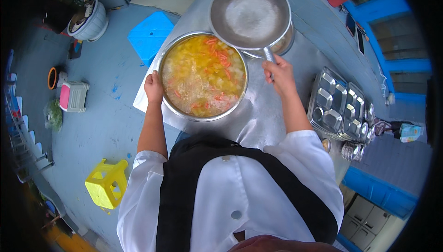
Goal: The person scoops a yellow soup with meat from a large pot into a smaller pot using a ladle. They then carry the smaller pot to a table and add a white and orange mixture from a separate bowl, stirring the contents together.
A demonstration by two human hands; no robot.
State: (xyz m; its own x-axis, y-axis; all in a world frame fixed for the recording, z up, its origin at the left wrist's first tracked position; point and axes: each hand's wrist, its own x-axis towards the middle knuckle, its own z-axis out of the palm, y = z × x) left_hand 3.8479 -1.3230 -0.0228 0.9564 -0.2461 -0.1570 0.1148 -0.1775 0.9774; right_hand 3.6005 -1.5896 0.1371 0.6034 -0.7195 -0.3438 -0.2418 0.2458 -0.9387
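Before me a large round steel basin (203, 117) is nearly full of yellow soup (200, 75) with orange-red slices and pale chunks in it. My left hand (153, 86) grips the basin's left rim, thumb on top. In my right hand (279, 72) is the handle of a grey metal frying pan (251, 13). The pan looks bare inside and sits over the basin's upper right edge. Beneath it, another round metal vessel (287, 42) with food in it is mostly hidden.
The basin stands on a steel-topped table (270, 96). Stacked steel compartment trays (328, 99) are on the right, with steel bowls (353, 151) nearby. A blue stool (152, 35) stands beyond the table's left edge. A yellow stool (107, 182) and a pink-topped stool (73, 96) are on the floor.
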